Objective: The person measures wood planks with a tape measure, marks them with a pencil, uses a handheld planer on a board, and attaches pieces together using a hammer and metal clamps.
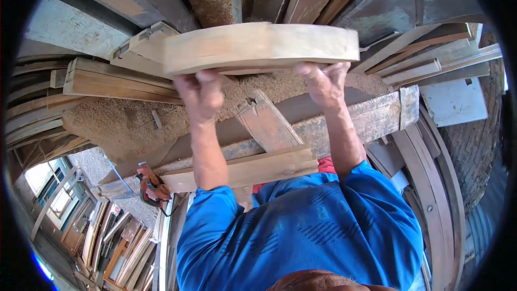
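Observation:
A thick, pale curved piece of wood (258, 46) is held up in front of me, its broad edge facing me and slightly blurred. My left hand (202, 91) grips it from below near its left end, and my right hand (324, 82) does the same near its right end. Both hands are closed, though the wood hides some of the fingers. Beneath my arms, a long light board (242, 170) lies close to my body. A short, wide board (269, 124) leans across the worn beam (366, 116) beyond it.
Sawdust (124, 129) is heaped beyond the beam. A red and black power tool (154, 187) sits to my left. Stacked boards (118, 83) crowd the left, more planks (431, 56) lie at the far right, and long curved timbers (431, 199) stand beside my right side.

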### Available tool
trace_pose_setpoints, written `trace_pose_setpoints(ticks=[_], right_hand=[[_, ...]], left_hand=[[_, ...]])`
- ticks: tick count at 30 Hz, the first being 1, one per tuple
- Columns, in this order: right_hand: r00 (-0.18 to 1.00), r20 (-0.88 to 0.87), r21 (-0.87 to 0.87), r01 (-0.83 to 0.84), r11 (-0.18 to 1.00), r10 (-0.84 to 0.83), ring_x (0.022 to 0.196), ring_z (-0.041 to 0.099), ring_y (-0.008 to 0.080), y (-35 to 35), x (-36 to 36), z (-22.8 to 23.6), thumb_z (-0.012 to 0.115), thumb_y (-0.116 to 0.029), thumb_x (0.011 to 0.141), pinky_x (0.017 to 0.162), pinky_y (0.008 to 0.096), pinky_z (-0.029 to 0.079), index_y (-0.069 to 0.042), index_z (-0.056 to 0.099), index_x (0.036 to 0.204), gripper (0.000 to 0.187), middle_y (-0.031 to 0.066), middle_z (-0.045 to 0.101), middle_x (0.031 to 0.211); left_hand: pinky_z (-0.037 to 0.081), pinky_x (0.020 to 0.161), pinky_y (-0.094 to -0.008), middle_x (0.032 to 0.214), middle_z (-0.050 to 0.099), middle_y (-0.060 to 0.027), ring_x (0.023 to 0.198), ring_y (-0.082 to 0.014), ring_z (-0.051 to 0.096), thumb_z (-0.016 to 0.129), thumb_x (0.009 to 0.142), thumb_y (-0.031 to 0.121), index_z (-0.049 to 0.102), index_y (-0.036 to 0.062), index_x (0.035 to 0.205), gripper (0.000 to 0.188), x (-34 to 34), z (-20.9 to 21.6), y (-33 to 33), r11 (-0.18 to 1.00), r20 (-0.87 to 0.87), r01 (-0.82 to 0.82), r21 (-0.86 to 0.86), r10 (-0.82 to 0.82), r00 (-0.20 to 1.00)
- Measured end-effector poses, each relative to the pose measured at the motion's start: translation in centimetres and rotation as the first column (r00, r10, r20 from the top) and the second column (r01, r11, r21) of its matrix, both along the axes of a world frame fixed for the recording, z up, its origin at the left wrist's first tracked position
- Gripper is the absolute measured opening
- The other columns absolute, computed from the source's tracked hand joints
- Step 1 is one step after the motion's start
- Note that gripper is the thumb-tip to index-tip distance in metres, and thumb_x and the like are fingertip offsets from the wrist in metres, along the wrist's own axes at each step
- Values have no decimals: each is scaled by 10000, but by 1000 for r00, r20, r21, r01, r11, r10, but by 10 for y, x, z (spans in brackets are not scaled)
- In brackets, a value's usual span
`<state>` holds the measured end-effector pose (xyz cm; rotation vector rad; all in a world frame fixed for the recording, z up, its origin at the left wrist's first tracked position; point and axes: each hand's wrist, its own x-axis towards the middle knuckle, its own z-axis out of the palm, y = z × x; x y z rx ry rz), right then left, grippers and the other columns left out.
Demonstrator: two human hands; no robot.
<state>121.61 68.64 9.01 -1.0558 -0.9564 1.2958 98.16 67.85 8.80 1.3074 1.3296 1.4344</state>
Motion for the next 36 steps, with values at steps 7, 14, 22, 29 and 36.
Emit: trace_pose_setpoints(ticks=[7, 14, 22, 29, 36], right_hand=[[718, 691, 129, -235, 964, 83, 1016, 506, 352, 5, -72, -60, 732, -165, 827, 893, 483, 418, -37, 476, 1297, 550, 220, 528, 1182], [537, 712, -160, -502, 850, 452, 1240, 526, 375, 22, -76, -66, 579, 59, 798, 1069, 475, 406, -51, 366, 1485, 728, 224, 541, 1359], [213, 832, -429, -336, 838, 512, 1222, 560, 388, 88, -30, -196, 562, -35, 834, 991, 447, 483, -47, 508, 1381, 551, 242, 564, 1343], [-426, 860, -475, -470, 744, 280, 1202, 508, 328, 83, -59, -297, 412, -271, 945, 1036, 440, 369, -121, 570, 1300, 416, 156, 593, 1244], [-460, 883, -300, -403, 865, 92, 907, 575, 211, 23, 44, -473, 482, -212, 935, 872, 360, 451, -189, 591, 957, 114, 41, 592, 936]], left_hand=[[385, 1049, -485, 1437, 390, -241, 1270, -323, 453, 645, 927, 525, 327, 6, 1503, 837, -47, -2, -14, 927, -586, -368, 68, 336, 738], [193, 1146, -603, 1576, 210, -284, 1437, -470, 175, 749, 814, 546, 418, 169, 1495, 846, -24, 20, 11, 972, -826, -157, 174, 231, 514], [149, 1157, -598, 1489, 361, -246, 1422, -408, 238, 738, 749, 388, 583, 164, 1294, 609, -14, 4, 24, 948, -838, -138, 285, 317, 445], [124, 1167, -606, 1474, 389, -256, 1411, -398, 287, 671, 779, 491, 559, 132, 1288, 633, -38, -4, -3, 929, -806, -133, 345, 366, 465], [108, 1171, -613, 1467, 391, -283, 1408, -422, 312, 626, 827, 546, 523, 133, 1310, 644, -30, -8, 2, 931, -782, -89, 353, 346, 518]])
